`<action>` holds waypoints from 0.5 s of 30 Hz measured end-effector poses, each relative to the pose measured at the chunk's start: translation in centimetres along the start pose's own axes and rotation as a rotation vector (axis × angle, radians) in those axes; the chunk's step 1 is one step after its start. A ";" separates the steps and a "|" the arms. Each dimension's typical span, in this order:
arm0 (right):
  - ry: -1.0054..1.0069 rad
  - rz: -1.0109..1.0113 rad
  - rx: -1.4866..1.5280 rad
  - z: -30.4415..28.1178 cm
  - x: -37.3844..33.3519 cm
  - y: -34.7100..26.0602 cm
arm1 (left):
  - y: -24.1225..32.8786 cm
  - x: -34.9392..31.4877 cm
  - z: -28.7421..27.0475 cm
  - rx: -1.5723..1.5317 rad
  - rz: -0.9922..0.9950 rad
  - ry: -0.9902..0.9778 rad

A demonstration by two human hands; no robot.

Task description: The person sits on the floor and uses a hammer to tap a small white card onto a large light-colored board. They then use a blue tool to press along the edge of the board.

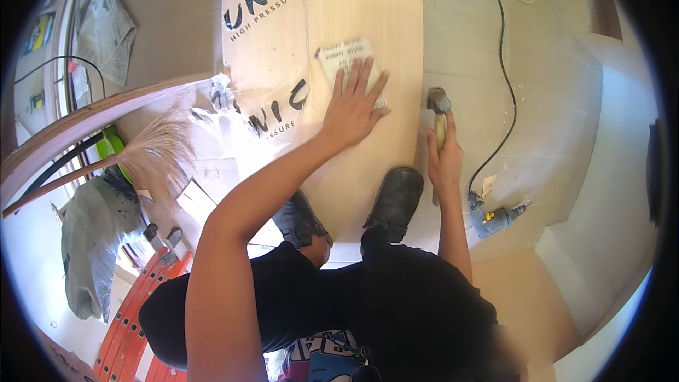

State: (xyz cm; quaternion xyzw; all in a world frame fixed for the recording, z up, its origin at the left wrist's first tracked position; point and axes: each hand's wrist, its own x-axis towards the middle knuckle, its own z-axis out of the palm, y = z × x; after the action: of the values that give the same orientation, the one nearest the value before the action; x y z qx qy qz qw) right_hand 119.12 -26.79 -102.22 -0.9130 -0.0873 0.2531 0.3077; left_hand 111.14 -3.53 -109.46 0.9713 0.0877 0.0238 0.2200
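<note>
At far left a straw broom (152,152) with soft, feathery bristles leans beside an orange ladder (138,297). Your left hand (351,110) lies flat, fingers spread, on a small pale block (346,56) resting on a smooth laminate sheet (368,64). Your right hand (444,159) is clenched around a wooden-handled hammer (439,110), its metal head at the sheet's right edge. A glancing blow could chip that edge or catch your fingers. A drill (495,219) and black cable (503,64) lie right, a possible snag.
</note>
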 end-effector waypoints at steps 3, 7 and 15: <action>0.070 0.042 0.000 -1.0 -1.2 3.6 | 1.7 -1.5 0.9 0.035 0.117 -0.212; 0.120 0.125 0.015 -1.9 -2.6 5.3 | 0.1 -0.2 1.9 -0.151 0.455 -0.251; 0.181 -0.010 0.017 -1.8 -2.1 5.6 | -4.4 3.3 0.6 0.004 0.094 -0.086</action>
State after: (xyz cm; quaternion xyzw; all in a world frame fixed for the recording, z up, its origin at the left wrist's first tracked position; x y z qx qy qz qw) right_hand 118.31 -32.85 -103.54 -0.9291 -0.0615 0.1689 0.3232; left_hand 113.76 0.73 -111.86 0.9749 0.0324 -0.0076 0.2200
